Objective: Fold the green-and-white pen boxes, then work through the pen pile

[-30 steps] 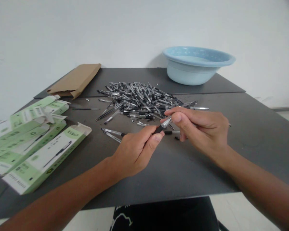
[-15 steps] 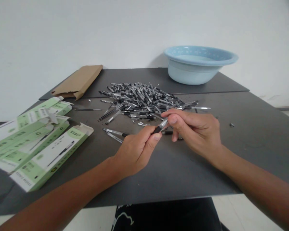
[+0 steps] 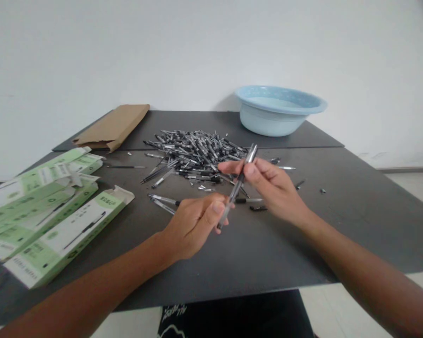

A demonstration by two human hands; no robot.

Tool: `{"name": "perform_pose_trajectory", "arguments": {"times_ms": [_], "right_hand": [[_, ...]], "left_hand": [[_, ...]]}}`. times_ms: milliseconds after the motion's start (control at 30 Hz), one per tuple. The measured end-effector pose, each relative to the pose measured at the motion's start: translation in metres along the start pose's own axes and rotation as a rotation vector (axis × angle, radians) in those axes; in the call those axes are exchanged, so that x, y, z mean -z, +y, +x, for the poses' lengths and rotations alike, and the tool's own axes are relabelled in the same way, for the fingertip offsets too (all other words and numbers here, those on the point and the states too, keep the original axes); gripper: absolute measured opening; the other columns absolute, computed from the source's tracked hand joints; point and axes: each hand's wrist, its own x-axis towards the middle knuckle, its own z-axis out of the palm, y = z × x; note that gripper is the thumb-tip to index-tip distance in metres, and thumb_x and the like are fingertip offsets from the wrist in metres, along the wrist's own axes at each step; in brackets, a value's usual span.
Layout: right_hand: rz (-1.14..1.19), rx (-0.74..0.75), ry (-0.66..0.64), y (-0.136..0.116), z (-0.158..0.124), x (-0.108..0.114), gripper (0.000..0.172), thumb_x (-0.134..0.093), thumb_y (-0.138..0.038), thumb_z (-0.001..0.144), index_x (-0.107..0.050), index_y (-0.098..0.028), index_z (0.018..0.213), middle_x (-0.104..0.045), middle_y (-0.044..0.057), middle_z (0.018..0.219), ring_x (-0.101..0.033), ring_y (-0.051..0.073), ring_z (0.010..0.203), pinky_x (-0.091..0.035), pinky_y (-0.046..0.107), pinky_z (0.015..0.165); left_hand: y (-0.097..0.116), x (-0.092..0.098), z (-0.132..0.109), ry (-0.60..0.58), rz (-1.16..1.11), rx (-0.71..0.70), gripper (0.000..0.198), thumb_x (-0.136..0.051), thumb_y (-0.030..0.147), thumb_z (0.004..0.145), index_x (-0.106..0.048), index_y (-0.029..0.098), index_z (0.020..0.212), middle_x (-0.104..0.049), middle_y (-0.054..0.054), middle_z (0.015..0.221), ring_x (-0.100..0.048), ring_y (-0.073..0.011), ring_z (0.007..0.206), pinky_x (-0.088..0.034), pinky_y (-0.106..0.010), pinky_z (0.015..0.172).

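A gel pen (image 3: 235,191) with a clear barrel and a dark grip section slants up and to the right between my two hands. My left hand (image 3: 197,220) is closed on its lower end, with the thumb pressed along the barrel. Near the shiny upper end, the thumb and fingers of my right hand (image 3: 273,185) pinch the same pen. Just behind the hands lies a big heap of pens and pen parts (image 3: 200,150). A few loose pens (image 3: 164,199) rest beside my left hand, and a small black piece (image 3: 258,208) lies below my right fingers.
Green and white pen boxes (image 3: 70,234) overlap on the left of the dark table (image 3: 268,253). Behind them lies a brown paper bag (image 3: 114,124). A light blue basin (image 3: 275,119) stands at the back right. A tiny metallic piece (image 3: 323,191) sits on the right.
The pen has turned steeper and more of its length now shows. My right hand has shifted slightly down along with the view, its grip now around the pen's upper part.
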Motion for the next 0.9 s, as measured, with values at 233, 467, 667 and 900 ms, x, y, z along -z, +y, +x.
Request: {"name": "perform_pose_trajectory", "arguments": {"times_ms": [233,467,667,900], "right_hand": [[-0.194,0.063,0.523,0.002,0.029,0.07,0.044,-0.052,-0.074,0.102,-0.061,-0.031,0.103,-0.066,-0.003,0.07,-0.062,0.017,0.06,-0.053,0.031,0.06],[-0.958,-0.189,0.572,0.002,0.031,0.194,0.046,-0.077,-0.069,0.086,-0.082,-0.025,0.097,-0.073,0.005,0.072,-0.067,0.024,0.072,-0.051,0.037,0.07],[-1.279,-0.531,0.463,0.037,-0.003,0.288,0.029,-0.077,-0.044,0.096,-0.08,-0.021,0.113,-0.079,0.007,0.105,-0.075,0.028,0.099,-0.06,0.045,0.091],[-1.327,-0.733,0.36,0.06,-0.035,0.326,0.028,-0.072,-0.041,0.103,-0.073,-0.027,0.127,-0.069,0.006,0.138,-0.069,0.029,0.122,-0.061,0.04,0.098]], "left_hand": [[-0.006,0.003,0.0,0.102,0.058,-0.106,0.05,-0.033,0.045,0.118,-0.073,0.016,0.111,-0.073,-0.003,0.083,-0.069,-0.0112,0.065,-0.05,-0.026,0.063],[-0.006,0.007,0.001,0.132,0.12,-0.227,0.045,-0.034,0.04,0.118,-0.071,0.016,0.109,-0.066,-0.001,0.077,-0.064,-0.0115,0.064,-0.049,-0.027,0.064],[-0.003,0.009,0.002,0.147,0.175,-0.252,0.042,-0.036,0.04,0.118,-0.071,0.018,0.109,-0.067,-0.001,0.081,-0.064,-0.0133,0.071,-0.047,-0.029,0.068],[-0.001,0.011,0.002,0.162,0.215,-0.161,0.05,-0.032,0.047,0.117,-0.073,0.02,0.107,-0.06,0.001,0.072,-0.059,-0.0141,0.063,-0.045,-0.031,0.065]]}}
